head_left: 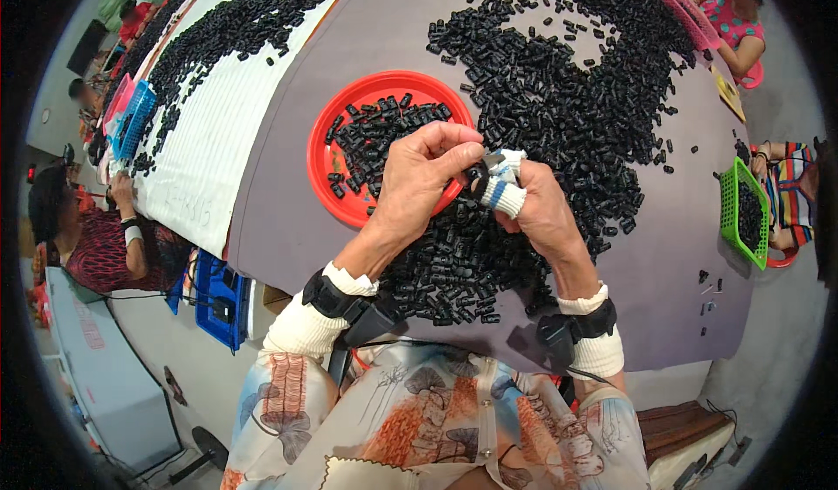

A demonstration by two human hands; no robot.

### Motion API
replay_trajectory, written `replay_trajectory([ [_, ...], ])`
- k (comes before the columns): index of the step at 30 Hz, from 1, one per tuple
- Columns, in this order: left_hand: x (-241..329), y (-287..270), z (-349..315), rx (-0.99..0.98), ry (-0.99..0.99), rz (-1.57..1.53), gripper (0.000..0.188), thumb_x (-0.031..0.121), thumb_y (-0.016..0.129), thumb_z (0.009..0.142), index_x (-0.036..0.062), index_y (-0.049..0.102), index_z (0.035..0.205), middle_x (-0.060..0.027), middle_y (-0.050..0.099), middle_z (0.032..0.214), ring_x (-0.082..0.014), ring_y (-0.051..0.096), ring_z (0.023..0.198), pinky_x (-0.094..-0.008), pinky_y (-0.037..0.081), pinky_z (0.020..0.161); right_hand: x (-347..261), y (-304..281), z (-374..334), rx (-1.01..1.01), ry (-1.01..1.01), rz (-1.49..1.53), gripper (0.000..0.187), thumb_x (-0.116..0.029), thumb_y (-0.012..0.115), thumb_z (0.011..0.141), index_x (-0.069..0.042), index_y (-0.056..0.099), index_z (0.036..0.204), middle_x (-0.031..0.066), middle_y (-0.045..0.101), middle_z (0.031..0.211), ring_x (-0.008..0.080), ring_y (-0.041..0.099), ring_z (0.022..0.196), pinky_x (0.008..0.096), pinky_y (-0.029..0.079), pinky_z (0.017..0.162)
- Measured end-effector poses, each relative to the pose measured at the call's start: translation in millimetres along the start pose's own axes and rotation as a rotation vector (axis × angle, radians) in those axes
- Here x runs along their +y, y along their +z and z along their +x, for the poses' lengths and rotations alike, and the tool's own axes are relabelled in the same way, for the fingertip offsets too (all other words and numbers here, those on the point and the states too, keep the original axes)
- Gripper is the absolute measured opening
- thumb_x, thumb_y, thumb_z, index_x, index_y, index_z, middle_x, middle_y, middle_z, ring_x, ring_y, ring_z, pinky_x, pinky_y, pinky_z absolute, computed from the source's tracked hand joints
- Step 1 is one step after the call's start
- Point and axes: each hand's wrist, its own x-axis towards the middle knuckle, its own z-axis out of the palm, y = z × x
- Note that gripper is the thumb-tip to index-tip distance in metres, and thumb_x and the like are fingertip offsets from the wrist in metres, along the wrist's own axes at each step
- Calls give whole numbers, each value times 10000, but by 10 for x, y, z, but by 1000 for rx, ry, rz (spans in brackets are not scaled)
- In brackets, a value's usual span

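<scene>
My left hand [419, 171] is closed in a pinch above the right rim of a red round tray [323, 171]. Between its fingertips is a small black cylindrical part [474, 178]. Close against it, my right hand [548, 206] is also closed, with white, blue-striped cloth covers [506, 195] on some of its fingers. A thin greyish edge shows at its fingertips; what it belongs to cannot be made out. Many more black parts [375, 141] lie inside the tray. Under and beyond my hands spreads a large heap of the same parts [559, 97].
The heap lies on a grey-covered table [288, 219]. A white-covered table [227, 115] at left holds another heap and a blue basket [133, 119]. At right stand a green basket [745, 206] and, farther off, a pink basket [685, 10]. Other people sit around both tables.
</scene>
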Motion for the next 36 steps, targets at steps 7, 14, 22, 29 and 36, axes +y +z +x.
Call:
replay_trajectory([
  [7,111,22,-101,8,-22,-189,187,81,609,831,-13,600,992,-20,599,797,-72,554,697,-195,454,643,-12,49,15,77,-70,156,198,-207,668,784,-43,620,884,-41,501,582,28,427,452,193,324,396],
  [14,129,-46,-81,-112,-70,-475,199,45,576,845,-32,574,1029,-63,608,880,-107,572,755,-232,483,691,-150,146,-15,98,-274,134,133,-151,696,758,-45,633,807,-40,546,612,20,446,449,164,332,383],
  [22,161,-35,-87,-195,-56,-540,233,37,575,842,-32,553,1064,-91,614,912,-126,584,796,-242,486,731,-252,64,-22,79,-248,24,207,-103,719,723,-37,610,887,-37,582,758,30,486,652,193,412,581],
  [29,312,27,-118,-126,-58,-412,219,-9,581,808,-46,565,1023,-102,623,890,-133,604,792,-222,488,714,-264,67,-7,71,-255,5,231,-74,715,705,-43,588,896,-24,575,758,49,507,671,211,436,599],
  [36,285,58,-97,-37,-109,-328,187,37,567,828,-41,589,997,-61,625,828,-28,491,628,-137,389,544,-273,75,-10,116,-260,-21,227,-63,709,700,-40,579,884,-27,566,739,49,505,659,209,435,586],
])
